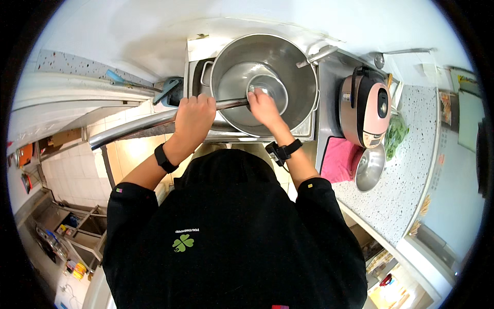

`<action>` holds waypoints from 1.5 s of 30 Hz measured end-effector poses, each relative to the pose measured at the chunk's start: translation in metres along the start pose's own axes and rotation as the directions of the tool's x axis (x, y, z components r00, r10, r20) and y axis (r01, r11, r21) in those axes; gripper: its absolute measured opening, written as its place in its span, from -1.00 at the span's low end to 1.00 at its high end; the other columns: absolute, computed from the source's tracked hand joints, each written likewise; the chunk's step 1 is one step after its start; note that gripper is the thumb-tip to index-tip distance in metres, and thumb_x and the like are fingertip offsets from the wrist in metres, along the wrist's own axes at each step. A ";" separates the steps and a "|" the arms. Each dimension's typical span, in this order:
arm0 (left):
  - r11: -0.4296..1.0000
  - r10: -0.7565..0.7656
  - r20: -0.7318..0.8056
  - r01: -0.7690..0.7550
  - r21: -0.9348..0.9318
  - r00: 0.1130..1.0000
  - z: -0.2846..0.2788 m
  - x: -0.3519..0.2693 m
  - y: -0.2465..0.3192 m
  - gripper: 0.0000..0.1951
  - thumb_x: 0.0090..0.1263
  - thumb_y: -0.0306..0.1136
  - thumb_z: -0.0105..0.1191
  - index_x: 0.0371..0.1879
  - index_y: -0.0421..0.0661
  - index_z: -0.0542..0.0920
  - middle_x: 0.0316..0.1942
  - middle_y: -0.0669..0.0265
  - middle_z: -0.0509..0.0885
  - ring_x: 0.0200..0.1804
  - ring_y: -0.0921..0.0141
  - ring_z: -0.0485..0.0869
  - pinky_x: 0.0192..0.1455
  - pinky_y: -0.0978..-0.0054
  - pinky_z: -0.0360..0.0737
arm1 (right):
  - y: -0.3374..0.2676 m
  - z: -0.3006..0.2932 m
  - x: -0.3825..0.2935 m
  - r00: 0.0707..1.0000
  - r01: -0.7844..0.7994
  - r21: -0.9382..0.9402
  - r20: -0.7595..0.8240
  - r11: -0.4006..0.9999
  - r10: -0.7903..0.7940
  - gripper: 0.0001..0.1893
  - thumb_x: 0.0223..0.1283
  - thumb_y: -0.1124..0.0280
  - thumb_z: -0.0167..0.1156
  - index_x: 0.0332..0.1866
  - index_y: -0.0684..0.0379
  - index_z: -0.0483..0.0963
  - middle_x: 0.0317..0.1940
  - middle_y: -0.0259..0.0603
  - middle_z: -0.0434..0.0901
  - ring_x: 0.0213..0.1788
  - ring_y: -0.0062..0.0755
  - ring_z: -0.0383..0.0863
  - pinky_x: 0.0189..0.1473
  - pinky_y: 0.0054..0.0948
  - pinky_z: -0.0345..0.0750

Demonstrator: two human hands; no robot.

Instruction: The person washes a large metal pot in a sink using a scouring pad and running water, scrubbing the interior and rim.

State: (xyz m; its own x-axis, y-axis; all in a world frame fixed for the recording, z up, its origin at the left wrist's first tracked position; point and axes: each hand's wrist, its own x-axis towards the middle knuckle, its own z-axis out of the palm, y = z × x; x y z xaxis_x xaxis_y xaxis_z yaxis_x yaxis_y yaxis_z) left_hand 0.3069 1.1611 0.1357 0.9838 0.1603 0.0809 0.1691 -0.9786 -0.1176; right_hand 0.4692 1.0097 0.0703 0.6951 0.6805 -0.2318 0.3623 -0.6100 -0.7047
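Observation:
A large stainless steel stockpot [297, 89] stands on a metal stove [308, 131] before me. My left hand [195, 116] is wrapped around a long metal handle [142, 125] that slants from the lower left up over the pot's rim. At the handle's inner end, inside the pot, is a round metal ladle bowl or strainer [279, 90]; which one I cannot tell. My right hand [262, 104] is at that end, its fingers at the near edge of the round bowl. The exact grip of its fingertips is partly hidden. Clear liquid appears to lie in the pot.
A metal spout [322, 55] reaches over the pot's right rim. To the right are a pink rice cooker [374, 108], a pink cloth [337, 160], a steel bowl [370, 170] and leafy greens in plastic [394, 135] on a speckled counter [386, 197]. A blue dustpan [171, 92] stands left of the stove.

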 end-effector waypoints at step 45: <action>0.617 -0.281 0.369 0.461 -0.637 0.886 0.060 -0.035 -0.001 -0.68 0.27 -0.12 0.15 -0.47 -0.16 0.51 -0.64 0.09 0.55 -0.48 0.05 0.59 -0.46 0.18 0.46 | 0.005 -0.026 -0.029 0.834 0.242 -0.915 0.026 0.324 -0.551 -0.42 0.02 0.29 0.10 0.15 0.45 0.36 0.12 0.15 0.41 0.26 0.02 0.33 0.34 -0.17 0.22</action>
State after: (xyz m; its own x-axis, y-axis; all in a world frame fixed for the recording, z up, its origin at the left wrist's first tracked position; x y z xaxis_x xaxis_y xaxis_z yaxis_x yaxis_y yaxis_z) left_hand 0.2756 1.1641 0.0732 0.8463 0.4645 -0.2608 0.5198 -0.6127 0.5953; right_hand 0.4675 0.9766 0.0911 0.3642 0.9142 0.1779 0.8534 -0.4041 0.3292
